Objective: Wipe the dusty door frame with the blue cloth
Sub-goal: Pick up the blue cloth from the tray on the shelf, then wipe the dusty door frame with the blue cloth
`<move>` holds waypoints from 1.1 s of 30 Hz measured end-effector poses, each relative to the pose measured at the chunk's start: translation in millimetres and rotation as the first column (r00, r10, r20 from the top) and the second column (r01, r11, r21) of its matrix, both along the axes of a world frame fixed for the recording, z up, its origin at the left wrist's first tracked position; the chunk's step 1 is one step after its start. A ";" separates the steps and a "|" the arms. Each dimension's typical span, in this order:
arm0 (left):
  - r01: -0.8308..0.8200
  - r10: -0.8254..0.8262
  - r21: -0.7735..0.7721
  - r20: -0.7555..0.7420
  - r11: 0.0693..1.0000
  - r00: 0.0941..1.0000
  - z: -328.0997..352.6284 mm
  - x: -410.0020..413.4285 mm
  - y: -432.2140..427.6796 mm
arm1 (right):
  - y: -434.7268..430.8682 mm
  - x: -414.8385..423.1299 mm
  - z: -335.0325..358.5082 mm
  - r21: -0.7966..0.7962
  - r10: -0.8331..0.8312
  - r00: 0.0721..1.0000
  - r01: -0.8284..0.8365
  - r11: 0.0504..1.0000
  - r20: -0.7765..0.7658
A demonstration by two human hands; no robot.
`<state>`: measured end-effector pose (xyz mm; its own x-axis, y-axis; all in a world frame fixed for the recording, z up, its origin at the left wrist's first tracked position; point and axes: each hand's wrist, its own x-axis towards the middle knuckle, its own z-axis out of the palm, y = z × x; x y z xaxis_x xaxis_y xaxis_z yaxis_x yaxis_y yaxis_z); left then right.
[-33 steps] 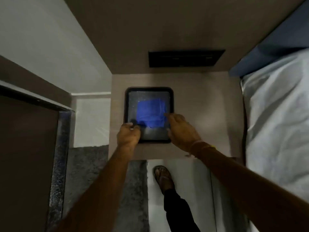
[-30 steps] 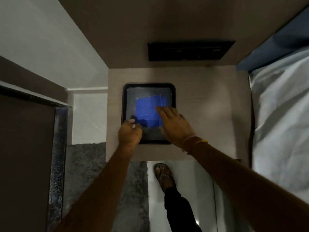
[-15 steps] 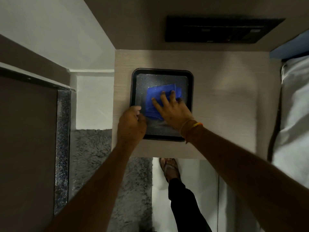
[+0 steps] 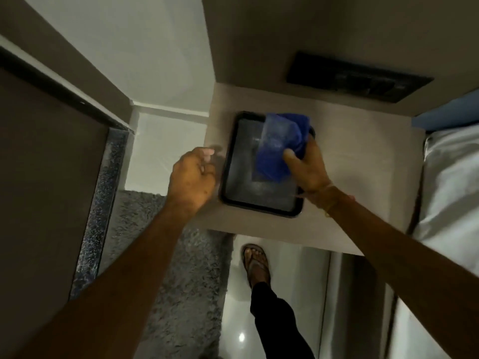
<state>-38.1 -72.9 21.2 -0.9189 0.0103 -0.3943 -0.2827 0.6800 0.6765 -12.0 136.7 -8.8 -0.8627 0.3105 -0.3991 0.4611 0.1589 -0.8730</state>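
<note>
The blue cloth (image 4: 278,149) is bunched and motion-blurred, so its folds and edges cannot be traced, and its right part is wrapped inside the right hand (image 4: 307,167). That cloth and hand cover the far right corner of the black tray (image 4: 261,207). The fingertips of the left hand (image 4: 193,177) curl under the palm, and whether they touch the table (image 4: 363,161) cannot be told. The dark panel (image 4: 357,77) on the far wall is too dim to make out. The door frame (image 4: 101,203) runs out past the near left edge, and the bedding (image 4: 451,182) is cut off at the right.
</note>
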 end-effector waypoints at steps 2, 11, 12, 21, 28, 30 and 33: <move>-0.023 0.027 0.049 -0.085 0.999 0.996 31.3 -7.7 -18.7 | -21.8 4.9 38.3 -0.285 -0.145 0.988 0.124 0.951 -0.053; -0.137 0.202 0.156 -0.573 0.978 0.794 260.2 12.7 -176.5 | -202.1 11.5 260.9 -0.798 -0.116 0.936 -0.214 0.563 -0.333; -0.159 0.217 0.148 -0.632 0.976 0.744 289.5 27.4 -196.5 | -223.8 18.3 284.9 -0.771 -0.094 0.918 -0.264 0.579 -0.385; -0.435 0.094 -0.026 -0.963 0.900 0.251 538.8 261.1 -393.1 | -465.5 145.1 523.1 -0.398 0.118 0.594 -0.659 0.639 -0.796; -0.678 -0.350 -0.303 -0.934 0.670 0.071 645.0 448.5 -481.8 | -586.8 278.3 647.3 0.014 0.097 0.074 -0.723 0.691 -0.993; -0.765 -0.480 -0.367 -0.873 0.529 0.086 667.0 492.5 -505.4 | -609.1 305.5 666.1 0.055 0.050 -0.027 -0.700 0.712 -0.998; -0.884 -0.549 -0.361 -0.822 0.298 0.150 695.2 538.2 -540.6 | -631.5 332.9 693.5 0.156 -0.004 -0.228 -0.678 0.718 -0.974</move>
<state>500.1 -613.5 716.5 -0.3217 0.2003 0.9254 -0.3434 0.8862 -0.3111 320.9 -494.9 684.7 -0.2923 -0.0516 0.9549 -0.8228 -0.4953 -0.2786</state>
